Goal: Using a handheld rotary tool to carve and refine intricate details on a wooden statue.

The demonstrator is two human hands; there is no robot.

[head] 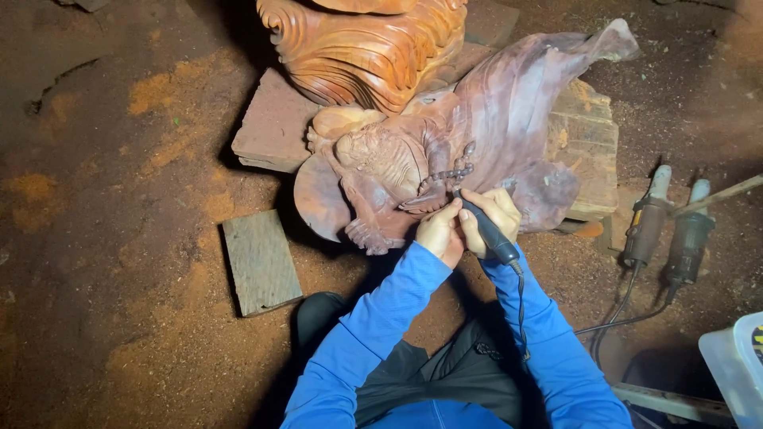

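Both hands' fingers (477, 208) clench a slim black rotary tool (486, 230) against the ridged reddish wood carving (445, 143).

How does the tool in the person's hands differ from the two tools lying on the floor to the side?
The handheld tool is slim, dark and pen-like; the two floor tools are thicker, with pale ends. The handheld tool is gripped by the right hand, steadied by the left hand, its tip at the wooden carving; the floor tools lie untouched on the dusty ground. All have cords.
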